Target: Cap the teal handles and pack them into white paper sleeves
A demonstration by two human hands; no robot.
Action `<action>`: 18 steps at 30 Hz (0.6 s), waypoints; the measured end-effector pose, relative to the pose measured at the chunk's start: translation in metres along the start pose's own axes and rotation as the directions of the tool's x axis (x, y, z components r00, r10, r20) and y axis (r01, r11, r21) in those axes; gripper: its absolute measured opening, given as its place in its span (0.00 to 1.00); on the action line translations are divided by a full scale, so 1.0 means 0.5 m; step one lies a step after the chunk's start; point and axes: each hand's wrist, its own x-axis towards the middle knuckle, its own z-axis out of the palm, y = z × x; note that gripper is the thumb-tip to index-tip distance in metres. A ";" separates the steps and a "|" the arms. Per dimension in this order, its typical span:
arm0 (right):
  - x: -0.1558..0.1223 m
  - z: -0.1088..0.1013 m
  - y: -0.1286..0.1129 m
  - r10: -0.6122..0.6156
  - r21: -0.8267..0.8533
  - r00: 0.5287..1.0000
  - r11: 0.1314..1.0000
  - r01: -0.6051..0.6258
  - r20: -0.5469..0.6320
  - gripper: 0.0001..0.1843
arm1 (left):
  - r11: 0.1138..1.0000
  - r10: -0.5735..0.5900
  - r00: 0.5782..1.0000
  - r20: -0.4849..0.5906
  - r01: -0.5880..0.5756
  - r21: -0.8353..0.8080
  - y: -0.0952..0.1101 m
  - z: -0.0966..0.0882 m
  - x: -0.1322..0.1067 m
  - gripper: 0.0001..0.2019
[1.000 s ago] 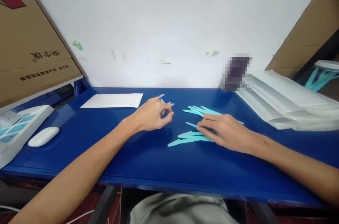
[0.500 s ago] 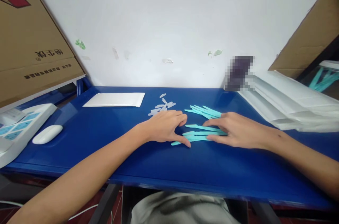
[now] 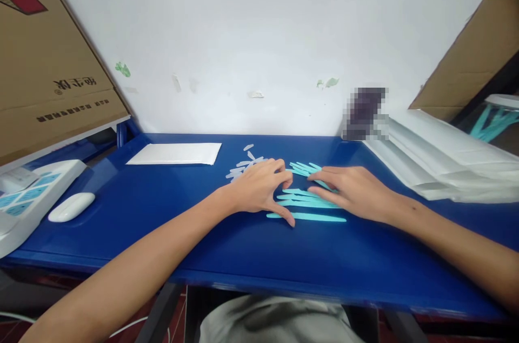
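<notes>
Several slim turquoise sticks, shaped like eyebrow razors (image 3: 310, 201), lie side by side in front of me, one (image 3: 318, 217) apart on the near side. Another bunch of turquoise razors (image 3: 302, 168) sits just behind. My left hand (image 3: 263, 186) is at their left ends, thumb and curled fingers spread in a C with nothing gripped. Over the right part of the razors is my right hand (image 3: 357, 191), its index finger and thumb apart, reaching toward the rear bunch. Beyond my left hand is a loose pile of small pale strips (image 3: 245, 165), partly hidden by it.
A white padded envelope (image 3: 174, 153) lies at the back left of the blue table (image 3: 227, 256). A white computer mouse (image 3: 72, 207) and a white tray with blue labels (image 3: 40, 186) stand left. Stacked white envelopes (image 3: 441, 164) are on the right, before the white wall (image 3: 243, 34).
My right hand has moved slightly left and away from me, toward the rear bunch. One razor now lies separate on the near side; the others there sit closer together.
</notes>
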 end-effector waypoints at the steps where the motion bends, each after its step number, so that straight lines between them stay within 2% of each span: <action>1: -0.002 0.000 0.006 0.026 -0.041 0.999 0.999 -0.028 -0.029 0.27 | 1.000 -0.008 1.000 -0.015 0.008 -0.004 0.001 -0.003 -0.002 0.31; 3: -0.005 0.001 0.017 0.075 -0.109 0.995 0.991 -0.081 -0.060 0.26 | 1.000 -0.031 0.998 -0.048 0.031 -0.004 0.002 -0.010 -0.007 0.26; 6: -0.004 0.006 0.029 0.099 -0.123 0.995 0.987 -0.102 -0.028 0.25 | 0.996 -0.045 0.995 -0.090 0.051 0.071 -0.003 -0.020 -0.016 0.20; 11: 0.002 0.011 0.029 0.062 -0.018 0.998 0.998 -0.062 0.004 0.24 | 0.972 -0.054 0.995 -0.089 0.073 0.225 -0.029 -0.028 -0.031 0.18; 15: 0.002 0.011 0.026 0.017 0.044 1.000 0.999 -0.016 -0.010 0.24 | 0.960 -0.069 0.994 -0.081 0.088 0.266 -0.037 -0.035 -0.034 0.17; 18: 0.001 0.010 0.027 0.038 0.032 0.999 0.999 -0.038 -0.012 0.24 | 0.946 -0.107 0.993 -0.042 0.115 0.303 -0.041 -0.045 -0.035 0.18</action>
